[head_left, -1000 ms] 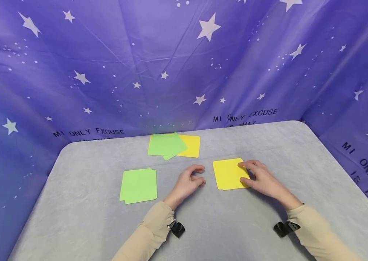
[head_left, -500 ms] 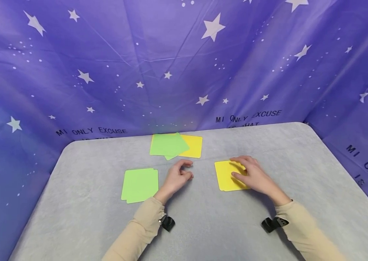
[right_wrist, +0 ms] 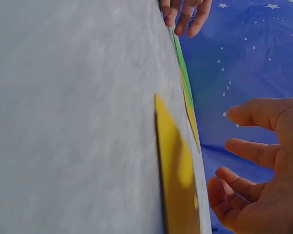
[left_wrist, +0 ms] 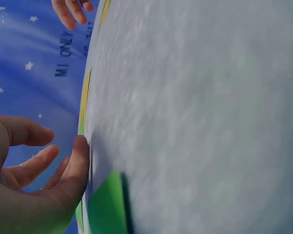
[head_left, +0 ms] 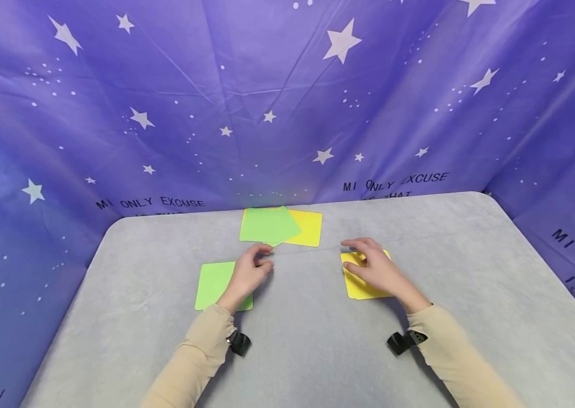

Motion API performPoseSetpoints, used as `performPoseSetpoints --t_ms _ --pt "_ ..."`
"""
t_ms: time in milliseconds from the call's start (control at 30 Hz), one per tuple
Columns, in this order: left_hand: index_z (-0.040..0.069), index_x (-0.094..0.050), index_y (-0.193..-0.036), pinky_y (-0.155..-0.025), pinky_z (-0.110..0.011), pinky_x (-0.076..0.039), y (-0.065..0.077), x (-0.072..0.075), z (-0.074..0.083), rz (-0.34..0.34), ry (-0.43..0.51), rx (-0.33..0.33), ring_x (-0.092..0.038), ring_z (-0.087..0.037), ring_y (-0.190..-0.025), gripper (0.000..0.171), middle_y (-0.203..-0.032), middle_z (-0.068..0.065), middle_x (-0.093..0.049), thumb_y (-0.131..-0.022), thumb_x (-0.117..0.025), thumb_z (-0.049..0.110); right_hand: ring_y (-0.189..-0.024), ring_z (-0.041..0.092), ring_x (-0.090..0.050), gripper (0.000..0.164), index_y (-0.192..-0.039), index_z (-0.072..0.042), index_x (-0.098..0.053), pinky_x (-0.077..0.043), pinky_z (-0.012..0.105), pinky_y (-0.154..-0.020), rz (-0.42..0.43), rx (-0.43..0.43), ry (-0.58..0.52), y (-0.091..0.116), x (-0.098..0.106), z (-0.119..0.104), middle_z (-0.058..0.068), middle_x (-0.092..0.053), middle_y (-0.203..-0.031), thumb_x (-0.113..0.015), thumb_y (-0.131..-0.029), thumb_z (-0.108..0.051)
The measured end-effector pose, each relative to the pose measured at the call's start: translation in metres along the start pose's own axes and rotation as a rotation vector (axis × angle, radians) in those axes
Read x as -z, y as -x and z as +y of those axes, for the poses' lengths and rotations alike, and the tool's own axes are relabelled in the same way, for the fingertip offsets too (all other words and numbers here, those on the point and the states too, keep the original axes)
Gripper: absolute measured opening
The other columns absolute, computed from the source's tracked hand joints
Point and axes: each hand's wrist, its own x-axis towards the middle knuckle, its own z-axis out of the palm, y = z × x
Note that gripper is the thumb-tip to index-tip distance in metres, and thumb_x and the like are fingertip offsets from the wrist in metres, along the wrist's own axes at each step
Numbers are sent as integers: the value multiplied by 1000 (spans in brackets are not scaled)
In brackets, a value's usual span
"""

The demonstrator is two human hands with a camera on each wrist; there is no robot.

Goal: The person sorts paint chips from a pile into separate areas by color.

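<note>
My left hand (head_left: 248, 273), fingers loosely bent and holding nothing, is above the right part of a small stack of square green cards (head_left: 212, 283), hiding some of it. In the left wrist view a green card's corner (left_wrist: 108, 204) shows beside those fingers. Over a stack of square yellow cards (head_left: 364, 290) my right hand (head_left: 375, 268) hovers with thumb and fingers spread apart. Nothing is between its fingers in the right wrist view, where the yellow stack (right_wrist: 176, 180) lies beside the hand with a shadow on it.
At the table's back edge, overlapping green cards (head_left: 267, 225) partly cover yellow ones (head_left: 312, 228). The grey table (head_left: 313, 340) meets a purple star-printed curtain (head_left: 277, 85) at the back and sides. Black wrist cameras hang below both sleeves.
Both hands have moved left: the left one from the middle of the table to the green stack, the right one farther across the yellow stack. The cards lie as before; the head view has shifted slightly.
</note>
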Motion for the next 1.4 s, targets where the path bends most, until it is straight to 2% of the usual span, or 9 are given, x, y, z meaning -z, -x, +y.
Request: performPoseSetpoints --t_ms 200,367,500,700,867,1133,1300,1400 --pt "-5 -60 -118 -86 -39 -50 -9 15 -4 62 36 -10 -61 -32 -100 35 -113 -20 -61 -83 -57 -7 -105 35 -52 45 -130 0 -56 -49 45 -85 2 -3 -71 -18 -12 -14 23 -49 -128 -68 -89 -10" --pt "-8 -56 -122 -95 -43 -45 -18 28 -9 97 60 -19 -58 -38 -107 40 -115 -25 -59 -82 -58 -8 -101 35 -53 48 -133 1 -54 -50 43 -81 11 -8 -86 -29 -23 -21 25 -49 -125 -68 -87 -7" --pt "-6 -53 -128 -99 -45 -42 -25 38 -14 106 60 15 -53 -39 -113 45 -122 -25 -56 -83 -60 -7 -107 36 -54 51 -135 2 -50 -50 44 -84 3 -3 -111 -37 -29 -26 26 -49 -127 -67 -87 -5" --pt "-3 -47 -136 -100 -46 -40 -33 48 -14 80 83 84 -48 -38 -119 51 -132 -24 -49 -87 -60 -3 -117 38 -52 56 -140 2 -45 -48 44 -92 -38 18 -179 -54 -40 -37 26 -48 -133 -65 -87 -4" --pt "-3 -46 -138 -99 -45 -41 -39 51 -11 77 105 111 -47 -38 -121 53 -135 -25 -47 -87 -59 -3 -120 40 -50 57 -141 4 -42 -45 45 -97 -76 13 -262 -66 -52 -43 28 -48 -134 -64 -89 -2" --pt "-4 -45 -138 -100 -42 -41 -44 46 -15 95 171 147 -44 -36 -122 55 -137 -24 -45 -86 -60 -2 -125 39 -47 57 -142 4 -41 -43 43 -100 -112 -13 -372 -80 -69 -48 29 -46 -136 -63 -90 -2" --pt "-3 -46 -139 -101 -42 -40 -45 42 -16 104 165 155 -45 -35 -119 55 -137 -24 -44 -86 -61 -1 -125 39 -47 58 -143 2 -41 -41 42 -102 -116 -46 -380 -88 -76 -49 29 -45 -137 -63 -90 -3" --pt "-3 -47 -137 -99 -42 -41 -45 42 -18 111 161 151 -46 -34 -116 53 -137 -25 -46 -86 -61 -3 -126 38 -47 64 -147 0 -36 -41 41 -102 -120 -85 -376 -91 -80 -52 28 -44 -139 -64 -89 -3"
